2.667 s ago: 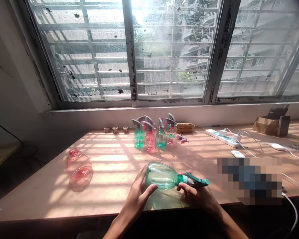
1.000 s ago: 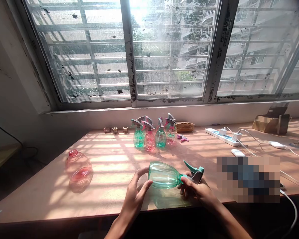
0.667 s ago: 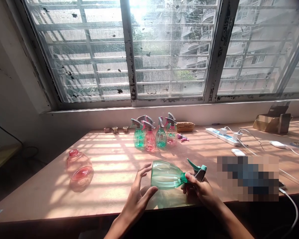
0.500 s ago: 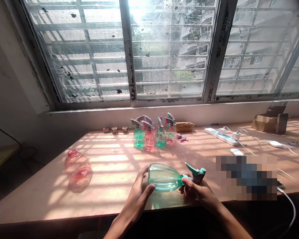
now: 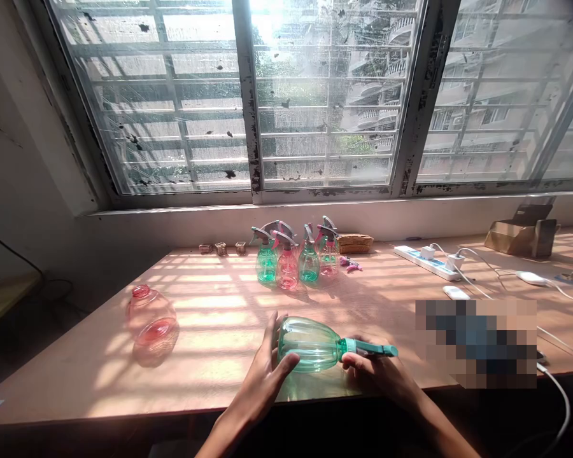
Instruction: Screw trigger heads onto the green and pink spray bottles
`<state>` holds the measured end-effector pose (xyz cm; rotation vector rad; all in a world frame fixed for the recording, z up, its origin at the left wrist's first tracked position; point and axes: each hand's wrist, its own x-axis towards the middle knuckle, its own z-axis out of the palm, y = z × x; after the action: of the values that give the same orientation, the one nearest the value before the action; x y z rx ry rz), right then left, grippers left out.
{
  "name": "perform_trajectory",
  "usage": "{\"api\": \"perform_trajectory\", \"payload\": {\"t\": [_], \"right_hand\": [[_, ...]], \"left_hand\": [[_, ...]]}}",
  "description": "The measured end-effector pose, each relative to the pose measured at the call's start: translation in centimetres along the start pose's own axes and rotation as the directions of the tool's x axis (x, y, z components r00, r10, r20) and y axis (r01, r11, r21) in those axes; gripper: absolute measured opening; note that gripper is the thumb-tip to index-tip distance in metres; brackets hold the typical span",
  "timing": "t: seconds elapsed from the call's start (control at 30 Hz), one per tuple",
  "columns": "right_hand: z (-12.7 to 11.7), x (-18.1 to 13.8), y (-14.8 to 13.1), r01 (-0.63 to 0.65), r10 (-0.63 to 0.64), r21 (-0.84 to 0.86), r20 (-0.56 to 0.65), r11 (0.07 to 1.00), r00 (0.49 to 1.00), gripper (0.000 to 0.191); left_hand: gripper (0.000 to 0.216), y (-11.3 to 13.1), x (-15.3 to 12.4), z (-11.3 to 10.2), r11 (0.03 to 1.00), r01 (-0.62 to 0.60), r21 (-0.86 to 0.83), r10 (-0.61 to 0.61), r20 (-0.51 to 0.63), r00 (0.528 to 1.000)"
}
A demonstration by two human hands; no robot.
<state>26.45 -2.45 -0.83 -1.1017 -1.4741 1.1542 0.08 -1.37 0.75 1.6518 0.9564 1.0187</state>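
Sunlit, the table (image 5: 205,375) is pixelated at lower right. Lower centre, the half-open left hand (image 5: 263,372) cups the base of a green bottle (image 5: 310,340); the right hand (image 5: 379,375), partly hidden, grips its sprayer end.

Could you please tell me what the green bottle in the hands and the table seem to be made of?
Green bottle: probably glossy plastic, being see-through with bright highlights, though glass isn't excluded.
Table: perhaps wood or laminate, satin, judging by its brownish sheen.
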Motion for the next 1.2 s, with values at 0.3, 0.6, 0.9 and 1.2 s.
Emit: {"api": "perform_trajectory", "payload": {"t": [0.3, 0.6, 0.9, 1.2], "right_hand": [[0.0, -0.5, -0.5, -0.079, 0.079, -0.027, 0.017, 0.997, 0.997, 0.033], [-0.1, -0.7, 0.2, -0.037, 0.031, 0.161, 0.040, 0.986, 0.999, 0.059], [-2.8, 0.9, -1.0, 0.149, -0.093, 0.160, -0.312, 0.976, 0.945, 0.047], [-6.4, 10.9, -7.4, 0.081, -0.476, -0.671, -0.429, 0.737, 0.768, 0.059]], "left_hand": [[0.092, 1.0, -0.4, 0.0, 0.995, 0.055, -0.089, -0.046, 0.101, 0.994], [0.085, 0.7, -0.3, 0.3, 0.984, -0.106, 0.144, 0.100, 0.047, 0.994], [0.110, -0.6, 0.0, 0.3, 0.877, -0.260, 0.405, 0.187, 0.212, 0.959], [0.065, -0.5, -0.4, 0.9, 0.766, -0.304, 0.566, 0.226, 0.206, 0.952]]}}
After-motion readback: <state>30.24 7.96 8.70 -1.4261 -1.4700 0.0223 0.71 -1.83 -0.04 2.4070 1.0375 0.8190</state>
